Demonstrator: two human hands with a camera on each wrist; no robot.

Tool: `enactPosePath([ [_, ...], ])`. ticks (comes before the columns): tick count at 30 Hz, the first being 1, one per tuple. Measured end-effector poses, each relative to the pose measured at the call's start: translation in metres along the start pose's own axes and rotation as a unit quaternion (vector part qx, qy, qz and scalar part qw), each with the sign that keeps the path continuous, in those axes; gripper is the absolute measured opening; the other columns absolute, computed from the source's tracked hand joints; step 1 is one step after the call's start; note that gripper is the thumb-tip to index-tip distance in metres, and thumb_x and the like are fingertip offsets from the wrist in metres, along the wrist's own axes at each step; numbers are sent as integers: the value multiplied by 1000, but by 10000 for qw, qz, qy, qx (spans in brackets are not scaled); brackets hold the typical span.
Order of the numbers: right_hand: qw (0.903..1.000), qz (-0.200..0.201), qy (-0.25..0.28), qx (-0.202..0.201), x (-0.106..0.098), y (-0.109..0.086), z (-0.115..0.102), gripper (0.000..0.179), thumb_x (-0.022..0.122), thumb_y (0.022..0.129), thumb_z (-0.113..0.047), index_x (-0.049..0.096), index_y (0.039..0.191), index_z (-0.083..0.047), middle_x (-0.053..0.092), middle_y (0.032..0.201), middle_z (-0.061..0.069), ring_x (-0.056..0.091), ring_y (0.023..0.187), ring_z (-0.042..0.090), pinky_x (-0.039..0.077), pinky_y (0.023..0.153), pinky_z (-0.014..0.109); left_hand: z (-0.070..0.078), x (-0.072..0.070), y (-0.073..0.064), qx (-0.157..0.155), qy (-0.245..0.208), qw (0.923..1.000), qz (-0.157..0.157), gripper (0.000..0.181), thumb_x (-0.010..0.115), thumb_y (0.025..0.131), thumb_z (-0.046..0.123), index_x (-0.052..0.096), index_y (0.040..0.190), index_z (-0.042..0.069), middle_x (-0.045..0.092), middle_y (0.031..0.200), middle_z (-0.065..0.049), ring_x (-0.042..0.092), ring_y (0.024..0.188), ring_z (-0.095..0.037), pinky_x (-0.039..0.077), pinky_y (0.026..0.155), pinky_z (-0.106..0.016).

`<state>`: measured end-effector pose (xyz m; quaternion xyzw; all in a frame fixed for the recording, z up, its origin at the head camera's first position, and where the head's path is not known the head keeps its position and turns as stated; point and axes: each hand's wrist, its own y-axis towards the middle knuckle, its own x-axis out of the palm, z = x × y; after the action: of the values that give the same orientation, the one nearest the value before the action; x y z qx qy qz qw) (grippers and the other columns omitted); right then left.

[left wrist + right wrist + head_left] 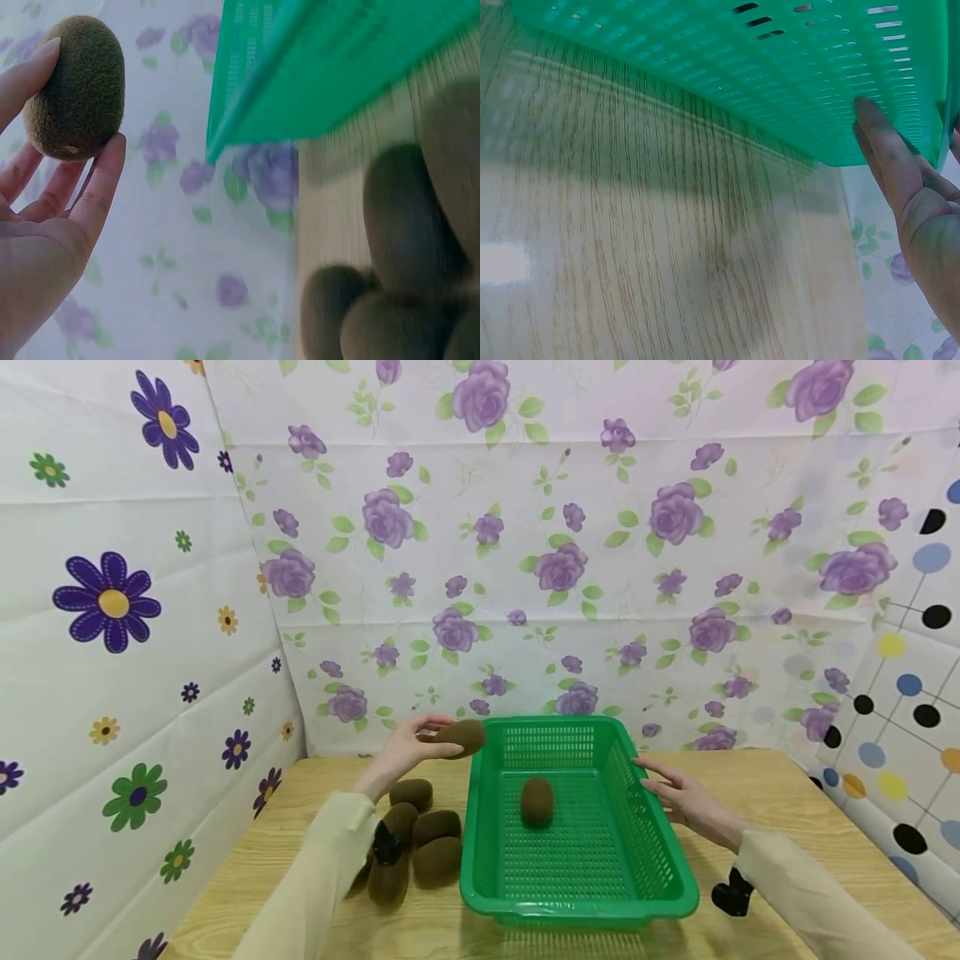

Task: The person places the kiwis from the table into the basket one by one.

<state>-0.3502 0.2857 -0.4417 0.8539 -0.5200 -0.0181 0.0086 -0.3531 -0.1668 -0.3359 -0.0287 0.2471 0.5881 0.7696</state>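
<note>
My left hand (pixel 408 750) holds a brown kiwifruit (pixel 467 737) between thumb and fingers, up beside the far left corner of a green plastic basket (pixel 577 910). The left wrist view shows the thumb on one side of this fuzzy kiwifruit (pixel 81 86) and fingertips at its lower end. Another kiwifruit (pixel 537 802) lies on the basket floor. At the basket's right side, my right hand (pixel 686 797) grips the rim. Seen from the right wrist, some fingers (pixel 889 146) lie along the outside of the slotted wall, and the rim hides part of the hand.
Several kiwifruits (pixel 438 862) sit in a cluster on the wooden table (pixel 255 885), left of the basket. A flowered cloth (pixel 420 568) hangs behind the table. More patterned cloth hangs at the left and right sides. Black straps show at both wrists.
</note>
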Motion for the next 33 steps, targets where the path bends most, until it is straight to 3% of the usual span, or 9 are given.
enactPosePath([
  [2, 10000, -14, -22, -24, 1, 0, 0, 56, 42, 98, -16, 13, 146, -10, 41, 125, 28, 53, 101, 36, 45, 79, 49, 6, 10, 5, 102, 36, 9999, -118, 48, 76, 75, 22, 57, 117, 10, 52, 116, -8, 50, 102, -27, 43, 81, -40],
  [5, 10000, 24, -50, -9, 2, -2, -1, 56, 42, 98, -16, 13, 146, -10, 27, 134, 31, 49, 106, 40, 44, 80, 49, 17, 27, 12, 156, -78, 9994, -315, 46, 75, 75, 20, 57, 116, 8, 52, 116, -8, 51, 101, -28, 45, 80, -39],
  [11, 9999, 112, -66, 32, 3, -4, 0, 57, 43, 98, -17, 13, 146, -10, 27, 135, 30, 48, 108, 39, 44, 80, 49, 32, 61, 23, 122, -266, 9969, -729, 44, 75, 76, 23, 58, 115, 12, 50, 115, -4, 50, 99, -24, 43, 81, -39],
  [19, 9999, 47, -159, -7, 1, -2, 0, 56, 42, 98, -16, 13, 146, -11, 18, 139, 30, 46, 111, 39, 44, 81, 48, 32, 107, 36, 94, 94, 9931, -1166, 39, 75, 76, 17, 60, 111, 6, 54, 109, -6, 50, 98, -25, 45, 75, -38],
  [26, 9997, 125, -149, 114, 1, -5, -2, 56, 42, 98, -17, 14, 146, -12, 7, 144, 27, 44, 113, 39, 43, 82, 47, 36, 144, 39, 13, 259, 9907, -1337, 36, 78, 73, 21, 62, 103, 12, 54, 99, 0, 52, 88, -17, 45, 73, -35],
  [33, 9985, 276, -429, 201, 4, -2, -3, 56, 46, 97, -22, 18, 146, -15, 1, 147, 19, 20, 126, 42, 41, 86, 47, 25, 170, 33, -374, -40, 9806, -1925, 33, 77, 73, 12, 59, 99, 7, 56, 88, -4, 57, 66, -26, 49, 55, -34],
])
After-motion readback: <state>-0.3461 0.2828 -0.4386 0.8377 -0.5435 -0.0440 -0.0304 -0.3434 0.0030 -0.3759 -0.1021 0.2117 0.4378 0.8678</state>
